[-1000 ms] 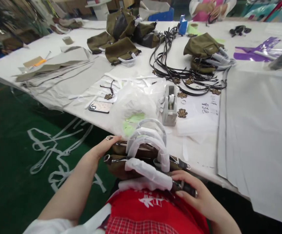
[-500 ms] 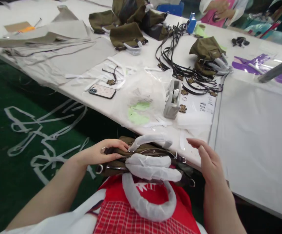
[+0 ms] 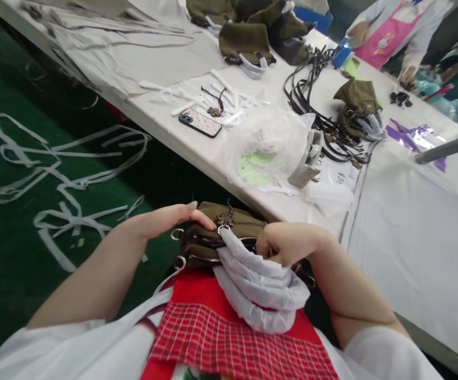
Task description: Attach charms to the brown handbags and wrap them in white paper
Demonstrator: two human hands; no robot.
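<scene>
I'm resting my left hand [image 3: 179, 217], loosely open, on the olive handbags [image 3: 244, 220] below the white table [image 3: 278, 203], and curling my right [image 3: 288, 243] beside their wrapped handles [image 3: 266, 290], grip unclear. On the table, a clear plastic bag [image 3: 288, 137] is holding light-green pieces [image 3: 254, 170].

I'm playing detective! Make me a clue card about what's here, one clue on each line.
Left hand: fingers laid on the olive bags
Right hand: curled at the bags' top, fingertips hidden
Bag handles: wrapped in white
Charm: lying on a bag
On the table: phone, black straps, more olive bags
On the floor: white strips
Across the table: person in a pink apron
</scene>
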